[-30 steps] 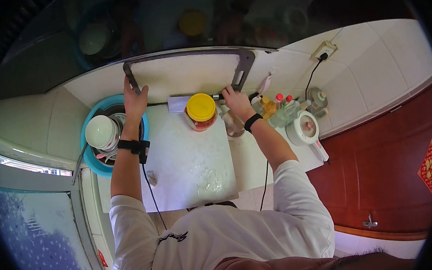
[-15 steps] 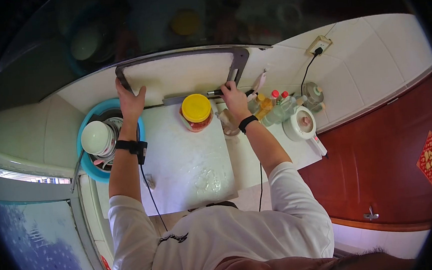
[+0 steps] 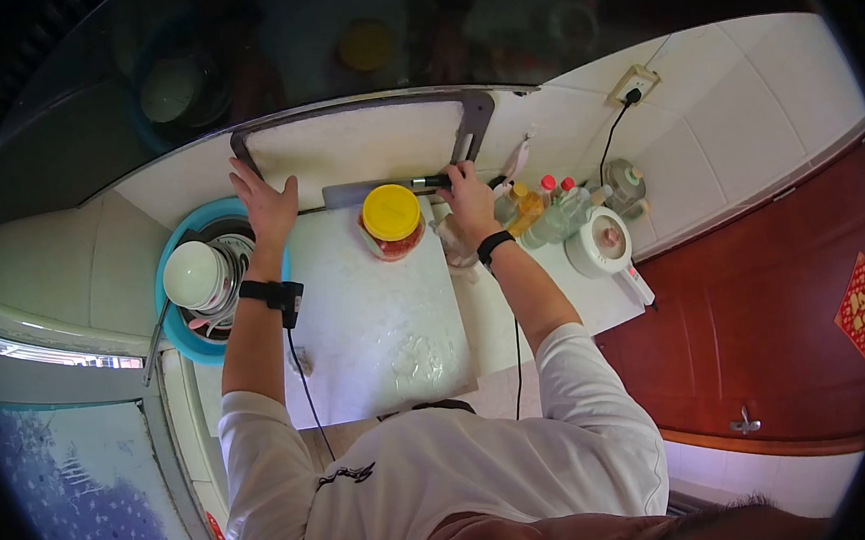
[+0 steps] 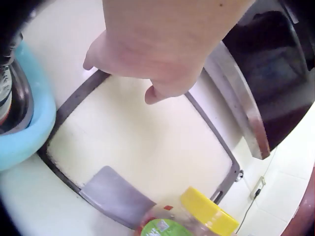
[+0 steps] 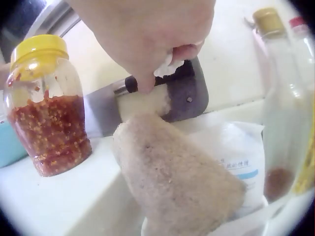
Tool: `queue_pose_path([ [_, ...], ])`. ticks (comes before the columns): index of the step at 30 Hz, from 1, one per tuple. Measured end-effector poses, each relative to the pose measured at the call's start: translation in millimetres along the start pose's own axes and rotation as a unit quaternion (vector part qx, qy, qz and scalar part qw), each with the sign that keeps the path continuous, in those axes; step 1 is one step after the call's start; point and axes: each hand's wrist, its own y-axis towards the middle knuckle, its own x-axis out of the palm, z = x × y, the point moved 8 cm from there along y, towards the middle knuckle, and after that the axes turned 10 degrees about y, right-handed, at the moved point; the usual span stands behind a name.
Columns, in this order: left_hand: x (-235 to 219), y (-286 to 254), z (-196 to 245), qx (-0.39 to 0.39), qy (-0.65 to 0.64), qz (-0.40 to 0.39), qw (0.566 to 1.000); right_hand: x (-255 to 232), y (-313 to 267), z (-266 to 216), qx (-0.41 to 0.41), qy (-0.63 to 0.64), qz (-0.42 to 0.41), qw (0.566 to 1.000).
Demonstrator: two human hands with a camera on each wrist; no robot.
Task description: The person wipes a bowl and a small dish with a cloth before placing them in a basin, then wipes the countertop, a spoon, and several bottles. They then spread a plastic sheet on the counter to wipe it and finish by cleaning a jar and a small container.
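Note:
My right hand (image 3: pixel 469 199) grips the black handle of a cleaver (image 3: pixel 352 193), whose broad grey blade points left along the foot of a cutting board (image 3: pixel 364 144). That board, pale with a dark grey rim, leans against the wall. In the right wrist view a scrap of white tissue (image 5: pixel 170 68) shows at the fingers holding the handle. My left hand (image 3: pixel 270 211) is at the board's left end, fingers straight and thumb spread, holding nothing. A jar (image 5: pixel 49 113) of red chili sauce with a yellow lid stands in front of the blade.
On the left, a blue basin (image 3: pixel 168 288) holds stacked bowls. Right of the white countertop (image 3: pixel 376 324) stand several bottles (image 3: pixel 549 217) and a white lidded appliance (image 3: pixel 598 245). A rough, pale brown lump (image 5: pixel 177 177) lies by a white packet (image 5: pixel 234 145).
The cleaver blade has tipped and shifted closer against the board's foot. My left fingers have spread and come away from the board's left rim. The head view has shifted slightly.

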Motion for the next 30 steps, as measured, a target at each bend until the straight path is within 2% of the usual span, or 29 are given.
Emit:
queue_pose_path([
  [1, -7.9, -3.0, 6.4, 0.004, 0.022, 0.036, 0.999, -0.6, -0.7, -0.5, 0.000, 0.001, 0.000, 1.000],
  [2, -10.0, -7.5, 11.5, 0.004, 0.023, 0.035, 0.999, -3.0, -2.0, 1.4, 0.017, 0.025, 0.011, 0.999],
  [4, -20.5, -26.6, 50.7, 0.099, -0.088, 0.026, 0.991, -7.1, -5.2, -1.6, 0.034, 0.050, 0.021, 0.998],
  [6, 11.2, -65.7, 93.3, 0.164, -0.142, -0.130, 0.967, -22.9, -14.0, -4.6, 0.044, 0.170, 0.116, 0.978],
  [7, 16.0, -87.6, 118.9, 0.215, -0.068, -0.156, 0.962, -21.1, -18.6, -4.0, 0.044, 0.169, 0.112, 0.978],
  [8, 20.3, -104.4, 138.6, 0.264, 0.005, -0.180, 0.948, -14.9, -24.0, 8.5, 0.097, 0.272, 0.105, 0.952],
  [9, 27.0, -107.2, 141.9, 0.261, 0.003, -0.179, 0.949, -5.5, -29.0, 21.8, 0.149, 0.370, 0.096, 0.912],
  [10, 42.7, -108.7, 143.1, 0.257, 0.044, -0.200, 0.944, -5.3, -36.9, 24.1, 0.151, 0.412, 0.108, 0.892],
  [11, 56.7, -108.0, 142.2, 0.253, 0.084, -0.221, 0.938, -8.6, -46.1, 27.4, 0.150, 0.409, 0.106, 0.894],
  [13, 60.9, -105.0, 142.4, 0.257, 0.105, -0.242, 0.930, 2.8, -82.6, 33.8, 0.336, 0.538, 0.020, 0.773],
  [16, 53.3, -101.6, 138.8, 0.224, 0.115, -0.250, 0.935, -7.9, -117.3, 30.5, 0.356, 0.580, 0.012, 0.732],
  [18, 32.2, -102.7, 132.8, 0.202, 0.132, -0.195, 0.951, -10.9, -144.4, 33.4, 0.392, 0.601, -0.008, 0.696],
  [22, -38.1, -123.8, 135.3, 0.205, 0.084, -0.170, 0.960, -22.6, -177.1, 26.1, 0.381, 0.600, -0.012, 0.704],
  [24, -78.5, -143.1, 133.6, 0.226, 0.031, -0.122, 0.966, -26.3, -183.2, 24.1, 0.367, 0.588, 0.001, 0.721],
  [25, -96.9, -153.6, 131.2, 0.225, 0.033, -0.122, 0.966, -23.6, -181.9, 23.6, 0.367, 0.589, 0.000, 0.720],
  [27, -140.7, -178.4, 129.1, 0.249, 0.064, -0.078, 0.963, -12.4, -160.2, 11.1, 0.282, 0.520, -0.070, 0.803],
  [28, -156.2, -188.4, 125.9, 0.246, 0.066, -0.079, 0.964, -8.3, -142.6, 4.0, 0.202, 0.486, -0.066, 0.848],
  [30, -176.6, -209.1, 114.1, 0.212, 0.082, -0.131, 0.965, 5.6, -102.0, -15.1, 0.051, 0.384, -0.031, 0.921],
])
